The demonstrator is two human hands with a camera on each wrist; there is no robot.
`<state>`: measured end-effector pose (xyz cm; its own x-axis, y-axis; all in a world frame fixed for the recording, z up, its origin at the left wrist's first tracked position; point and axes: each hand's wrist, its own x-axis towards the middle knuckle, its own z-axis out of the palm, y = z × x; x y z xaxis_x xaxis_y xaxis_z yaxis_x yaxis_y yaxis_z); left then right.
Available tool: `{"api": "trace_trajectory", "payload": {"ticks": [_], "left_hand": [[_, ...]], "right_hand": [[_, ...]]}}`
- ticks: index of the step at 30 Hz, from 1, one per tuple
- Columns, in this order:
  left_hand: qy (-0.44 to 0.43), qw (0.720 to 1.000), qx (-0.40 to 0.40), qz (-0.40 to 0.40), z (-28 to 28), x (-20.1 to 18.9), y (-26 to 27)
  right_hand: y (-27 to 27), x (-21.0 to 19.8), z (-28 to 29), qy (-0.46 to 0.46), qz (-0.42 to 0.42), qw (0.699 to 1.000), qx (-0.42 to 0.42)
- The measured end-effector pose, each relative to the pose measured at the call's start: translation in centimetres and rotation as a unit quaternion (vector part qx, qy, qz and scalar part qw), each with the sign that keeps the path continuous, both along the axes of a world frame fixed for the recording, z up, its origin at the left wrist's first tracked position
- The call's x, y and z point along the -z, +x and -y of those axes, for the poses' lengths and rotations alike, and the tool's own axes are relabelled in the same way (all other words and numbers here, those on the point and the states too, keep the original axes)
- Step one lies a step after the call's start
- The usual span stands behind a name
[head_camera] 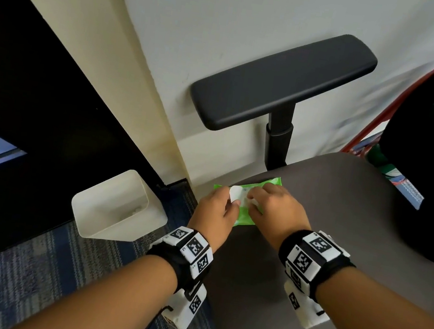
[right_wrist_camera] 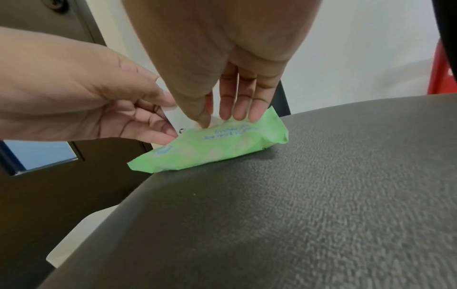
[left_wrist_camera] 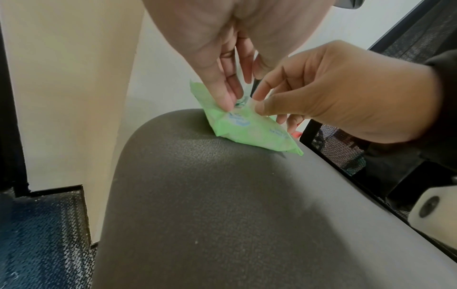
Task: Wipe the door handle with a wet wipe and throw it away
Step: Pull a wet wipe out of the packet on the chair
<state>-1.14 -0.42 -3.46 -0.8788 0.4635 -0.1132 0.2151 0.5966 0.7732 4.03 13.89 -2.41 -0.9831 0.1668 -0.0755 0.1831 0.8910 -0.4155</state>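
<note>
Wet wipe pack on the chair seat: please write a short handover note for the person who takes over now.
Left hand: pinches the white flap of the green wet wipe pack, lifted open.
Right hand: fingertips at the pack's opening, thumb and forefinger closing on a wipe; the grip looks light.
Pack: lies at the edge of the grey chair seat. White bin: on the carpet to the left, by the dark door.
Done: flap opened.
Left: pull a wipe out, wipe the door handle, drop the wipe in the bin.
</note>
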Motion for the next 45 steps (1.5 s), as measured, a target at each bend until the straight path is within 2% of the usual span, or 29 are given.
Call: {"api": "trace_trajectory", "payload": {"ticks": [3,10,19,23,26,35,45], "left_hand": [[-0.001,1.0,-0.003,-0.006,0.0,0.1,0.1],[0.001,1.0,-0.003,-0.005,0.0,0.2,0.1],[0.0,1.0,0.001,-0.009,0.0,0.2,0.0],[0.004,1.0,0.0,-0.008,0.0,0.1,0.1],[0.007,1.0,0.003,-0.005,0.1,0.2,0.0],[0.012,1.0,0.007,0.0,0.3,0.7,-0.1],[0.015,1.0,0.007,0.001,0.3,1.0,-0.2]], "right_hand": [[-0.3,0.5,0.2,0.027,-0.012,1.0,0.0],[0.0,0.5,0.0,-0.026,-0.031,0.999,-0.017],[0.6,-0.2,-0.3,-0.057,0.005,0.998,0.0],[0.7,-0.9,-0.2,-0.001,0.023,0.998,-0.061],[0.6,-0.8,-0.1,0.042,0.003,0.994,-0.1],[-0.5,0.3,0.1,0.075,-0.057,0.993,-0.064],[-0.6,0.3,0.0,0.128,0.023,0.986,-0.104]]}}
